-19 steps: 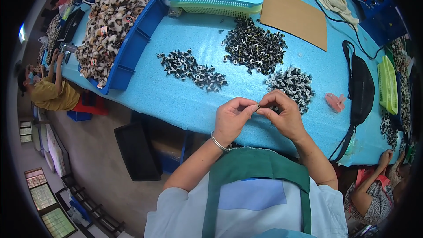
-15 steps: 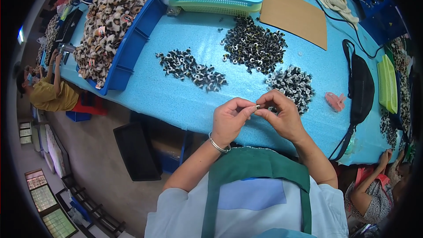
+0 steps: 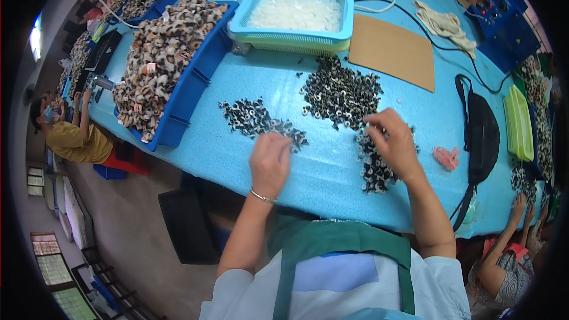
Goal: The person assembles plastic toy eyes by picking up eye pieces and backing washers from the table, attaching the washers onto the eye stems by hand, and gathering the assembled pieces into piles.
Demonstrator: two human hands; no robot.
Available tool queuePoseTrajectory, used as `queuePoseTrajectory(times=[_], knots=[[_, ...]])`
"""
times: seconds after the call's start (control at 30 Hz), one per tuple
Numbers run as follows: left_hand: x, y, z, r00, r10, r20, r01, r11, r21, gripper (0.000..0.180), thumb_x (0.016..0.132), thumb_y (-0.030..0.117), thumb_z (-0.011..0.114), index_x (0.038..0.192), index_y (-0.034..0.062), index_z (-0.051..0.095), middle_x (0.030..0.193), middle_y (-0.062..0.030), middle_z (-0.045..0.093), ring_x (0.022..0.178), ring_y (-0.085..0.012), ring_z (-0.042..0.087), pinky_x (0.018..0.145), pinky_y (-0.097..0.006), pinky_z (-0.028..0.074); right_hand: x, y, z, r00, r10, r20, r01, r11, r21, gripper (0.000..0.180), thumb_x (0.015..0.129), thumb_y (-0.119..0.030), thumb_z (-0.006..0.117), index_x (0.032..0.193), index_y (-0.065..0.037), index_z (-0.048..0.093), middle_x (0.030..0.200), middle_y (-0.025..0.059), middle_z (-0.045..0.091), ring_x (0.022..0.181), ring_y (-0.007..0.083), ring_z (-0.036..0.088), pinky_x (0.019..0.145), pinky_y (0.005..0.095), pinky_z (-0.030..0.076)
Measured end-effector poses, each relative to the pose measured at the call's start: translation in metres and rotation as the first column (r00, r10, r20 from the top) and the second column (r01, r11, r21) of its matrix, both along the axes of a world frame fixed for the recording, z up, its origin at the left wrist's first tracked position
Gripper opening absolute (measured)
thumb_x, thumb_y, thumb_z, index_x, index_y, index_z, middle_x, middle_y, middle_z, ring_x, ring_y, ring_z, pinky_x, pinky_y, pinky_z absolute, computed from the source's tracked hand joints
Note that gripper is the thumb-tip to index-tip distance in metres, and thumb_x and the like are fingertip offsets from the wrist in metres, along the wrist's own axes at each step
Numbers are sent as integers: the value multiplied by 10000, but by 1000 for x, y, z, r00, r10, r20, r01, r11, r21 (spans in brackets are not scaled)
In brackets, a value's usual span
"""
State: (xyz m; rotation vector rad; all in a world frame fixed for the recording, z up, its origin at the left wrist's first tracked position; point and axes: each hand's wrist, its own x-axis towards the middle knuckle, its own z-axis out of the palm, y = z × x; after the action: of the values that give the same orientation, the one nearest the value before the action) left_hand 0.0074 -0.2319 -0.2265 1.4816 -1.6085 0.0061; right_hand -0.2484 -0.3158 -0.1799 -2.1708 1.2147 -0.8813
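Observation:
My left hand reaches the near edge of the left pile of small black-and-white ring-shaped parts. Its fingers are curled together, and the fingertips are hidden, so any part in them cannot be made out. My right hand hovers over the right pile of similar parts, thumb and forefinger apart, with nothing visible between them. Just beyond it spreads the largest pile, made of dark parts with pale rings. A metal bangle circles my left wrist.
A blue bin heaped with spotted plush pieces stands at left. Behind the piles are a blue basket of clear pieces and a brown board. A pink scrap, a black pouch and a green basket lie at right.
My hands were together holding a small part between their fingertips. They have separated, the left moving to the left pile and the right to the right pile. That part is no longer seen.

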Motion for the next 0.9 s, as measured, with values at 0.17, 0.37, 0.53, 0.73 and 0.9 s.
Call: queuePoseTrajectory(times=[0.17,0.37,0.53,0.73,0.9], knots=[[-19,-18,11,994,-93,65,94,995,-15,190,717,-77,683,868,35,657,863,-96,623,794,-271,600,669,-348,497,-3,-28,-11,984,-88,-154,78,995,-70,106,790,-80,683,894,-68,674,851,113,613,785,310,599,711,411,457],[-83,-36,-1,947,-321,19,318,944,90,158,748,22,699,888,64,641,852,-79,586,773,-266,573,628,-368,484,22,-24,-21,929,-22,-369,-35,989,-147,120,760,-145,722,842,-83,660,819,71,600,753,269,578,712,383,410],[-91,-41,-12,945,-312,94,291,938,188,123,775,114,698,835,67,601,830,-78,534,809,-257,562,637,-370,482,24,-21,-15,899,51,-434,-137,976,-170,90,748,-124,661,815,-65,649,832,92,607,804,283,587,727,404,429],[-93,-45,-12,966,-248,73,230,953,196,111,781,129,698,839,82,616,819,-72,551,779,-259,577,620,-379,482,15,-24,-13,909,100,-405,-156,982,-107,94,759,-46,645,851,-58,660,860,110,609,824,301,589,736,396,452],[-91,-46,-14,964,-246,97,223,953,206,116,782,125,700,878,95,641,811,-67,575,752,-267,590,607,-388,483,-3,-21,-7,992,124,35,-127,987,103,216,778,28,677,985,-34,679,839,68,580,764,191,588,702,291,483]])
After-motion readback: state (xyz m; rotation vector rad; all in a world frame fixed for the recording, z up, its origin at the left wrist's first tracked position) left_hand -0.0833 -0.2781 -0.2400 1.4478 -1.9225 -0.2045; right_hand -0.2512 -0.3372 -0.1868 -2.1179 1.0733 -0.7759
